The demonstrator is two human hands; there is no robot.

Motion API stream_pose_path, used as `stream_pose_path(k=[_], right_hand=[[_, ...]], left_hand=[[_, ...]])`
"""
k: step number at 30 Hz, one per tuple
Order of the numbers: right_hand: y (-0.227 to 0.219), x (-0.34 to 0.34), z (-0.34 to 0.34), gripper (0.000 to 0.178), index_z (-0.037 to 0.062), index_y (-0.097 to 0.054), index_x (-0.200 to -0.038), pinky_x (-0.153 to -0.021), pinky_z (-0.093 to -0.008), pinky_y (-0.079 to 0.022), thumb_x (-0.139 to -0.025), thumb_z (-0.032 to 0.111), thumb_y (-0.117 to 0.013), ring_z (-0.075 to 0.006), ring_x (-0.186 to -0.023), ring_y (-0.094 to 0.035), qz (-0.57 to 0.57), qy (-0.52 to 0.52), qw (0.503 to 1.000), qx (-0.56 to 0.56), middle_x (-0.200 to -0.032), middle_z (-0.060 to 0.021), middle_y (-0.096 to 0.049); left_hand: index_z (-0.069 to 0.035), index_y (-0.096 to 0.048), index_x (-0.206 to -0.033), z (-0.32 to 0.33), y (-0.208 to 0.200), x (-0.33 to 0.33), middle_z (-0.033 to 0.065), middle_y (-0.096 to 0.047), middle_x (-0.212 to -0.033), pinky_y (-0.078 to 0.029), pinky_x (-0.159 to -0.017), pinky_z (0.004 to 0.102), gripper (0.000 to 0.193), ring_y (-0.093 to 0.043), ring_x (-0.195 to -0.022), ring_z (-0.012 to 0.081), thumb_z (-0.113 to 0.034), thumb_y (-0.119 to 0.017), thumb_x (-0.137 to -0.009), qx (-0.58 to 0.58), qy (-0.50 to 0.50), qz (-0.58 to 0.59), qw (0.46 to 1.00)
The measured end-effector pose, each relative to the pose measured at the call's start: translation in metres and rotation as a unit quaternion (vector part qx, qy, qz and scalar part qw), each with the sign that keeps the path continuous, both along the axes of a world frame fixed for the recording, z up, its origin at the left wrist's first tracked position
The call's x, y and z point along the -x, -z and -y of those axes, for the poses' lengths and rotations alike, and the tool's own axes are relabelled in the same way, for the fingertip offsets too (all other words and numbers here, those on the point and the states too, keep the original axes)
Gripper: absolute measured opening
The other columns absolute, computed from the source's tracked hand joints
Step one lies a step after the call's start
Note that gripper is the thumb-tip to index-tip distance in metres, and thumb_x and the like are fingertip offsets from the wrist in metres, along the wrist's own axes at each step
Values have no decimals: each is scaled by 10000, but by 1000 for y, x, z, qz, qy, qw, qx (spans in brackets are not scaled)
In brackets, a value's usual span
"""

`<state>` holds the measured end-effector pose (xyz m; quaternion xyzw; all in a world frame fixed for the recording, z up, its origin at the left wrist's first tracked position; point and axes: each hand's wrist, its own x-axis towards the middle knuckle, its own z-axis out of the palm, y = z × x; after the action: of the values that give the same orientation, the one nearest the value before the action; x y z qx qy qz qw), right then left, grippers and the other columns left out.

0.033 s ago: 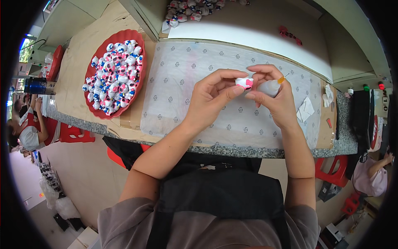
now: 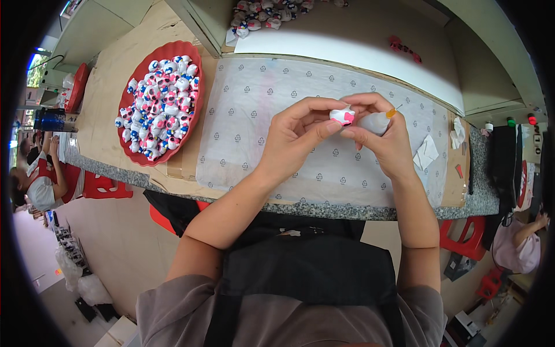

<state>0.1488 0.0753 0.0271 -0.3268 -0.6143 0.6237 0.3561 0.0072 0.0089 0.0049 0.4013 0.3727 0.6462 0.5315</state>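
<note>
Over the covered worktop, my left hand (image 2: 300, 128) pinches a small white figurine piece (image 2: 342, 116) with a pink bow between thumb and fingertips. Close beside it, my right hand (image 2: 388, 141) is closed around a small translucent squeeze bottle (image 2: 374, 123). The bottle has an amber tip (image 2: 391, 113) with a thin needle pointing up and away to the right. My right fingertips reach across to the figurine piece and seem to touch its far side. What the bottle holds cannot be made out.
To the left stands a red scalloped tray (image 2: 198, 115) heaped with white, pink and blue figurine pieces (image 2: 165, 95). White patterned sheeting (image 2: 243, 156) covers the worktop. Crumpled tissue (image 2: 426, 152) lies to the right. More pieces (image 2: 263, 14) sit on the shelf behind. Co-workers sit at both sides.
The figurine piece has turned slightly between my fingertips, and my right fingers have drawn down a little closer to it.
</note>
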Motion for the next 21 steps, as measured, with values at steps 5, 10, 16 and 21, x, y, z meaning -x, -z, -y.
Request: stream_pose_path(k=[5,10,16,21], right_hand=[[4,-8,2,215,28,-581,-859,-449,-164,-376,-664,24,-671,-48,-570,-476,9,-49,999,-18,-687,-4,-535],[2,-11,-3,194,27,-586,-854,-447,-167,-381,-677,42,-666,-46,-574,-482,34,-56,997,31,-676,2,-542],[1,-1,-13,205,-3,-566,-873,-437,-196,-405,-684,26,-640,-85,-565,-491,32,-43,999,7,-723,-42,-527],[2,3,-6,144,8,-586,-841,-474,-176,-405,-706,43,-623,-67,-623,-498,59,-31,996,-53,-763,-30,-554]], left_hand=[[13,-542,-991,3,2,0,77,-576,-918,-454,-761,260,219,-556,-847,132,2,-548,-772,0,32,-16,999],[12,-553,-985,-4,3,0,81,-582,-918,-456,-760,252,210,-559,-847,134,3,-542,-775,28,36,-13,999],[7,-543,-1025,-12,-1,5,78,-582,-934,-448,-759,236,240,-553,-851,119,-5,-529,-786,19,9,-47,999],[-17,-569,-996,-1,3,7,41,-582,-921,-436,-742,230,212,-526,-840,80,-59,-551,-789,8,-32,-94,995]])
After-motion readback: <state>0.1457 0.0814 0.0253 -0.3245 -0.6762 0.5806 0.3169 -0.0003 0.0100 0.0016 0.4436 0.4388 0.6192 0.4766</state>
